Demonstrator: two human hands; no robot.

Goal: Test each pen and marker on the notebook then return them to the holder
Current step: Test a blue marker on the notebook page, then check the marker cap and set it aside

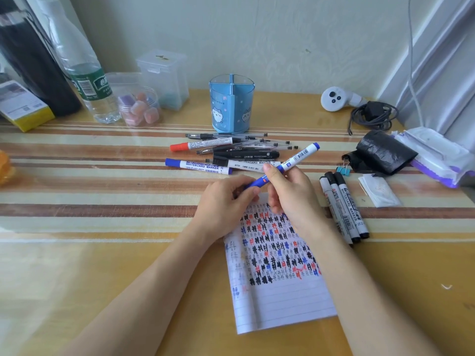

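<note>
A blue whiteboard marker (295, 159) slants up to the right above the notebook. My right hand (290, 194) grips its white barrel and my left hand (226, 201) pinches its blue cap end. The lined notebook (277, 299) lies below both hands, covered in black, red and blue hash marks. Behind the hands lies a pile of pens and markers (231, 152), among them a red-capped marker (198, 145) and another blue marker (198, 166). Three black whiteboard markers (344, 206) lie side by side right of the notebook. The blue pen holder (231, 104) stands empty at the back.
A water bottle (87, 73), a jar of erasers (140, 106) and clear plastic boxes (164, 78) stand back left. At right are a white controller (336, 98), a coiled cable (372, 115), a black bag roll (383, 152), a binder clip (344, 168) and a wipes pack (437, 155).
</note>
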